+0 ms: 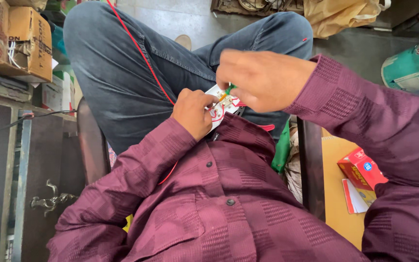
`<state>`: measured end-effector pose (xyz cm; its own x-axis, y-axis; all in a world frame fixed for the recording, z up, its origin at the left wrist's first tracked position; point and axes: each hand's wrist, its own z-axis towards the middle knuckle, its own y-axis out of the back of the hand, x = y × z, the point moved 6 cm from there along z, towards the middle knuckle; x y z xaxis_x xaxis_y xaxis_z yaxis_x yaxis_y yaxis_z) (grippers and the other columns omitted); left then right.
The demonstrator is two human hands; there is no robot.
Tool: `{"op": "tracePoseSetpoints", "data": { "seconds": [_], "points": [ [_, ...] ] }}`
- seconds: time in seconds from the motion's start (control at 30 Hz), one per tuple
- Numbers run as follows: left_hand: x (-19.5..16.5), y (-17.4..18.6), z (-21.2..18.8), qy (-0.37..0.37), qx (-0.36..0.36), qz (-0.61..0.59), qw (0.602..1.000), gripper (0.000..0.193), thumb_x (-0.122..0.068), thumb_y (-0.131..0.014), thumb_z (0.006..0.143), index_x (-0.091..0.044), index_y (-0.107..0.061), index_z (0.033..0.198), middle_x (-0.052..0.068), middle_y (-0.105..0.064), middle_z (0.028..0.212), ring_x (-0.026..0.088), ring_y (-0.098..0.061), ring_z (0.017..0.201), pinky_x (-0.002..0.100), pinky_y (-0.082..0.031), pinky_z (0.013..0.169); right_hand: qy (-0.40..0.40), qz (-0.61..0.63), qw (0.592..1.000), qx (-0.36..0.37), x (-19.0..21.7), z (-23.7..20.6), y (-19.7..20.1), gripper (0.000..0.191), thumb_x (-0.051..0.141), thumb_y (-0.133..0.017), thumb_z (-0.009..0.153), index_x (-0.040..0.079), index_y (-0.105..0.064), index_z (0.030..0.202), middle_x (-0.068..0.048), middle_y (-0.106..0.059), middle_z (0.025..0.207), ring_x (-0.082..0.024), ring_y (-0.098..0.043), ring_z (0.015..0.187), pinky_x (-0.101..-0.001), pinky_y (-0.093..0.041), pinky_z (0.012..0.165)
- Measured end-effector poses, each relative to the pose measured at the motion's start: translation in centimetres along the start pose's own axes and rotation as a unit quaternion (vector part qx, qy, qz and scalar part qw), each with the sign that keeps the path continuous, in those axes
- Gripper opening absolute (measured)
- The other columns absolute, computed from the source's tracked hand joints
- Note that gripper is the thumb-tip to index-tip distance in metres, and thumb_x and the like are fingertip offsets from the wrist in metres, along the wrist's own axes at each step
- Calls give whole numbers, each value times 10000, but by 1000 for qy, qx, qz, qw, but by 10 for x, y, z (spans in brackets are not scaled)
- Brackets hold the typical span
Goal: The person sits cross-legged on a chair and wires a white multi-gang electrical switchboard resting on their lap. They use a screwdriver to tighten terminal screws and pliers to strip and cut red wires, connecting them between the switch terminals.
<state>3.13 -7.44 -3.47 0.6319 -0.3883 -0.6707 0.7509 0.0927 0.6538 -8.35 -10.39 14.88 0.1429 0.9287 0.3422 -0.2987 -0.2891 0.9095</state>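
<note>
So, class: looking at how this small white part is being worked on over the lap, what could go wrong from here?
1. The left hand alone pinches the small white part over the lap; it might slip and drop.
2. The green-handled tool in the right hand works close to the left fingers and could jab them.
3. The red wire crossing the jeans could snag.

Hands (263,80) on white board (217,104) (lap)

Cluttered workshop, cardboard boxes (15,41), metal drawers (6,194)

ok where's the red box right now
In the head view the red box lies low on the right, on the tan board beside the chair, just under the right sleeve and away from both hands.
</note>
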Motion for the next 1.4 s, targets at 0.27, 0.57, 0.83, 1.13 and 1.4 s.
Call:
{"op": "tracePoseSetpoints", "data": {
  "seconds": [0.27, 0.57, 0.83, 1.13, 1.4],
  "points": [
    [2, -1, -1, 1, 8, -1, 1000, 324, -7, -611, 745, -106, -799, 990, 95, -686, 891, 357, -559, 873, 464, -467, 787, -148, -115, 978, 94, -26, 0, -19, 180, 224, -669, 906, 45, -674, 905, -147, -650, 783, -390, -657, 751, -494, -514, 668],
    [0, -1, -3, -18, -4, -11, 1000, 343, 2, -595, 732, -111, -803, 980, 92, -701, 915, 357, -565, 874, 458, -466, 796, -178, -175, 948, 198, -31, -2, -27, 254, 284, -626, 923, 70, -713, 819, -167, -678, 724, -396, -674, 710, -503, -534, 655],
    [5, -3, -4, -21, -1, -5, 1000, 372, 6, -587, 720, -101, -808, 1000, 104, -685, 892, 365, -560, 874, 466, -453, 784, -78, -142, 981, 102, -20, 10, -19, 243, 289, -652, 779, 56, -705, 733, -157, -660, 693, -400, -668, 670, -502, -531, 599],
    [-20, 40, 5, -114, 26, -22, 993, 426, -5, -579, 811, -57, -722, 1209, 118, -658, 1072, 353, -574, 949, 443, -470, 854, -296, -133, 942, 91, -25, -60, -7, 299, 310, -649, 946, 68, -720, 786, -155, -667, 688, -406, -649, 663, -515, -507, 635],
    [-4, 80, 22, -106, 299, 324, 891, 111, -255, -710, 834, -201, -770, 910, 6, -690, 874, 253, -626, 962, 503, -387, 941, -307, 94, 938, -130, 0, -128, -136, 201, 163, -748, 884, 74, -687, 1054, -105, -661, 961, -323, -625, 922, -411, -490, 827]
  ]
}}
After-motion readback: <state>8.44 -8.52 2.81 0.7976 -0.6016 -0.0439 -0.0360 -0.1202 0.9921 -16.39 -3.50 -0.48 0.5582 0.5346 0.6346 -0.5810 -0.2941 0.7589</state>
